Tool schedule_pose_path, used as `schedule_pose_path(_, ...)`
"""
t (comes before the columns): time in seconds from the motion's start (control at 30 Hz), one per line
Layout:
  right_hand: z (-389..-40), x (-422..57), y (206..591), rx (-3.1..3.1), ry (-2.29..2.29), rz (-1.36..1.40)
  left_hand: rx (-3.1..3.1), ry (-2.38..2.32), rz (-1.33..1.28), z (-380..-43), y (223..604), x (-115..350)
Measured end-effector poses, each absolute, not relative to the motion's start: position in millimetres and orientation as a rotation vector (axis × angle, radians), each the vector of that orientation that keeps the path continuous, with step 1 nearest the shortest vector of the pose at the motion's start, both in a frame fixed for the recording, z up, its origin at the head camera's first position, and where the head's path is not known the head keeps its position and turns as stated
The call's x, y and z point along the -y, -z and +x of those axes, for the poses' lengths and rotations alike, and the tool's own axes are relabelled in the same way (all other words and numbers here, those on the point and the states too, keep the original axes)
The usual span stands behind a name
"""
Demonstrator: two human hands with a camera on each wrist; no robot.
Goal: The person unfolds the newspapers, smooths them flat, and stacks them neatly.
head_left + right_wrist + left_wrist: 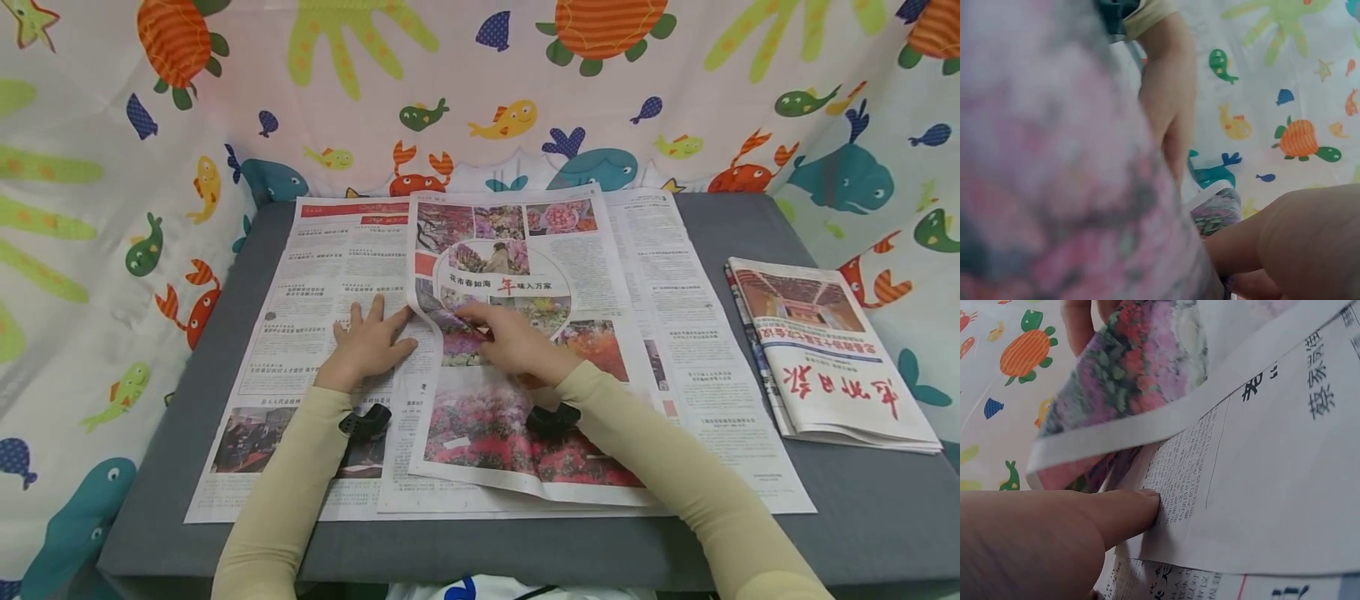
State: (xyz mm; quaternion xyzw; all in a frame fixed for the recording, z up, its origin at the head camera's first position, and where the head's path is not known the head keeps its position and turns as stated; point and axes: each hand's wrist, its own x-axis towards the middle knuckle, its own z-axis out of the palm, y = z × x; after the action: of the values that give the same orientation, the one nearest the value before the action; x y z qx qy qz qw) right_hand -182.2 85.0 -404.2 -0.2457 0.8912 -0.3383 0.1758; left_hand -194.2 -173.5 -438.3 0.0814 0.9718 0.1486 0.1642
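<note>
A newspaper (315, 333) lies spread on the grey table. One of its pages, printed with flower photos (472, 425), is lifted and curls along its left edge. My right hand (517, 337) pinches that page near the curled edge, thumb and fingers bent round the paper. Just left of it, my left hand (366, 346) rests palm down with fingers spread on the sheets. In the left wrist view, the left thumb (1116, 515) presses on printed paper below the raised flower page (1129, 375). The blurred page hides much of the right wrist view.
A folded newspaper (832, 358) lies at the right side of the grey table (510, 550). Behind and beside the table hangs a cloth (465, 75) with sea animal prints. Each wrist wears a black band.
</note>
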Motion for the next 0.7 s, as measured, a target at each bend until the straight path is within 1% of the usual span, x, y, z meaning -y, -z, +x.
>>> schedule_pose_path(0.17, -183, -95, 390, -2.545, 1.006, -0.668, -2.778, -0.431, 0.218, -196, 439, 174)
schedule_pose_path(0.37, -176, -115, 357, -2.573, 1.142, -0.595, -2.791, -0.448, 0.225, -195, 440, 179)
schedule_pose_path(0.47, -174, -131, 336, -2.583, 1.275, -0.559, -2.793, -0.456, 0.233, -194, 441, 184)
schedule_pose_path(0.6, -169, -160, 310, -2.552, 1.49, -0.437, -2.79, -0.438, 0.222, -195, 440, 193)
schedule_pose_path(0.7, -163, -190, 296, -2.369, 1.801, -0.346, -2.786, -0.428, 0.207, -195, 440, 203)
